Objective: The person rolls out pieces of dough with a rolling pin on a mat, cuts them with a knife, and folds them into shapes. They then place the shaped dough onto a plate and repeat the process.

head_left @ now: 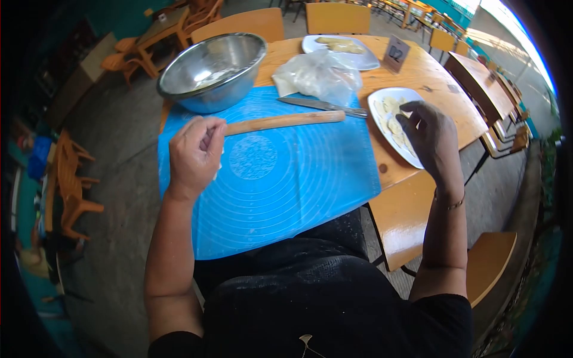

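Note:
My left hand (196, 156) is closed above the blue baking mat (286, 197), at the left end of a wooden rolling pin (286, 122). A bit of something whitish shows below its fingers, too little to make out. My right hand (433, 140) hangs over the right edge of a white plate (382, 134), its thumb and forefinger curved and apart. Pale, flat dough pieces (394, 122) lie on that plate, partly hidden by the hand. Behind the rolling pin lies a knife (322, 105) with its blade pointing left.
A steel mixing bowl (212, 71) stands at the mat's back left corner. Beside it rests a crumpled clear plastic bag (322, 77). Farther back are a second white plate (367, 58) with pale pieces and a number sign (395, 53). Chairs surround the wooden table (439, 77).

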### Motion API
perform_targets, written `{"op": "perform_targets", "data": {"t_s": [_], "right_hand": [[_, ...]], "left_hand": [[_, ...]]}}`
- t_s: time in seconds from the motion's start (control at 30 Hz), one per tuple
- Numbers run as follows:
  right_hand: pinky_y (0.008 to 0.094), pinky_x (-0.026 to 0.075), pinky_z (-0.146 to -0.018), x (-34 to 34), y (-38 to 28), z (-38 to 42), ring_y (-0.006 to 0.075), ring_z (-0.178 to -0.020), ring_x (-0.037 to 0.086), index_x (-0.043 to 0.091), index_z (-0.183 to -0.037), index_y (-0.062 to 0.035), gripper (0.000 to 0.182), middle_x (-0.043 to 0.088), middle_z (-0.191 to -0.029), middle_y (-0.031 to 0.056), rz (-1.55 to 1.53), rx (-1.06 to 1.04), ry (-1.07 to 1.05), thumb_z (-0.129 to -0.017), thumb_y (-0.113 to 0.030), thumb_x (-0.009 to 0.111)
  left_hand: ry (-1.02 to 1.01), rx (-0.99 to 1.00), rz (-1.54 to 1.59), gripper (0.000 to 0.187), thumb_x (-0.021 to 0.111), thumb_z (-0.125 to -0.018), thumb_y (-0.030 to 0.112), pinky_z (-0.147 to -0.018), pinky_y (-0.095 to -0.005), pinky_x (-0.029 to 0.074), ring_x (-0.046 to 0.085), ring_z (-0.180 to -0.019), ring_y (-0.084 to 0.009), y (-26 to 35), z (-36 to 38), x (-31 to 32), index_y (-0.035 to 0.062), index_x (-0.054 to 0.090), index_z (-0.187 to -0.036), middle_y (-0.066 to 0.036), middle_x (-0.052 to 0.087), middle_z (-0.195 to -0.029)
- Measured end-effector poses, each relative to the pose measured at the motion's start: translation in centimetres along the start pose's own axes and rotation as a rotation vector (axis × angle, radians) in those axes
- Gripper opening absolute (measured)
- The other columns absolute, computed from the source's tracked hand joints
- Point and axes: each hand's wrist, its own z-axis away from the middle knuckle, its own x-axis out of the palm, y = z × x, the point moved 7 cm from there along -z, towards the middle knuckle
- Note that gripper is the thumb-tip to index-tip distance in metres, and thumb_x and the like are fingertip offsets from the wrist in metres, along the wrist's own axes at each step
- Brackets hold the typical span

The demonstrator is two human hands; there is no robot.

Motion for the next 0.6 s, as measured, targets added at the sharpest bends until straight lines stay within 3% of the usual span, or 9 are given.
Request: {"op": "perform_targets", "data": {"t_s": [0.1, 0.23, 0.3, 0.37, 0.4, 0.5, 0.6], "right_hand": [[0.0375, 0.048, -0.06, 2.3, -3.5, 0.5, 0.0245, -0.063, 0.063, 0.07, -0.094, -0.0044, 0.018, 0.066, -0.074, 0.0104, -0.114, 0.007, -0.146, -0.084, -0.019, 0.072], [0.0367, 0.051, -0.064, 6.6, -6.3, 1.3, 0.0246, -0.064, 0.063, 0.07, -0.094, -0.0035, 0.017, 0.066, -0.078, 0.0107, -0.223, -0.052, -0.235, -0.082, -0.016, 0.072], [0.0374, 0.051, -0.063, 8.3, -7.6, 1.7, 0.0254, -0.065, 0.064, 0.07, -0.094, -0.0043, 0.016, 0.067, -0.08, 0.0111, -0.232, -0.111, -0.223, -0.082, -0.016, 0.072], [0.0376, 0.051, -0.063, 9.9, -8.9, 2.0, 0.0263, -0.066, 0.065, 0.07, -0.094, -0.0044, 0.016, 0.067, -0.082, 0.0112, -0.244, -0.108, -0.308, -0.082, -0.015, 0.072], [0.0376, 0.051, -0.063, 10.5, -9.4, 2.2, 0.0263, -0.066, 0.065, 0.07, -0.094, -0.0044, 0.016, 0.067, -0.082, 0.0112, -0.251, -0.117, -0.32, -0.082, -0.015, 0.072], [0.0377, 0.051, -0.062, 12.2, -11.2, 2.8, 0.0269, -0.066, 0.065, 0.07, -0.094, -0.0043, 0.016, 0.067, -0.083, 0.0115, -0.296, -0.181, -0.391, -0.082, -0.015, 0.072], [0.0381, 0.051, -0.062, 12.9, -12.0, 3.0, 0.0275, -0.066, 0.065, 0.07, -0.094, -0.0038, 0.015, 0.067, -0.083, 0.012, -0.292, -0.193, -0.402, -0.082, -0.014, 0.072]], "left_hand": [[0.136, 0.013, -0.08, 0.007, 0.068, -0.087, 0.004, -0.055, -0.0241, 0.046, 0.058, -0.061, -0.0107, -0.5, -0.1, -4.5, -0.0011, 0.068, -0.093, -0.007, 0.064, -0.076], [0.17, -0.205, -0.078, 0.01, 0.067, -0.089, 0.006, -0.06, -0.0232, 0.048, 0.059, -0.064, -0.0098, -5.3, 2.5, -8.9, -0.0025, 0.067, -0.093, -0.007, 0.065, -0.078], [0.128, -0.294, -0.129, 0.014, 0.068, -0.089, 0.009, -0.062, -0.0247, 0.05, 0.061, -0.066, -0.012, -6.8, 4.4, -10.0, -0.0031, 0.067, -0.095, -0.008, 0.066, -0.081], [-0.075, -0.454, -0.244, 0.018, 0.069, -0.088, 0.011, -0.07, -0.0263, 0.052, 0.061, -0.076, -0.0106, -7.8, 6.6, -9.6, -0.0027, 0.068, -0.099, -0.007, 0.066, -0.088], [-0.154, -0.534, -0.294, 0.026, 0.071, -0.086, 0.014, -0.072, -0.0292, 0.052, 0.063, -0.077, -0.0148, -8.0, 7.5, -9.4, -0.003, 0.067, -0.104, -0.01, 0.066, -0.096], [-0.264, -0.544, -0.361, 0.03, 0.072, -0.086, 0.015, -0.074, -0.0301, 0.052, 0.063, -0.082, -0.0172, -8.5, 10.1, -9.3, -0.004, 0.066, -0.109, -0.012, 0.064, -0.105], [-0.246, -0.55, -0.341, 0.032, 0.071, -0.088, 0.017, -0.075, -0.0309, 0.051, 0.062, -0.085, -0.0183, -8.7, 11.9, -9.1, -0.0049, 0.066, -0.111, -0.012, 0.062, -0.106]]}}
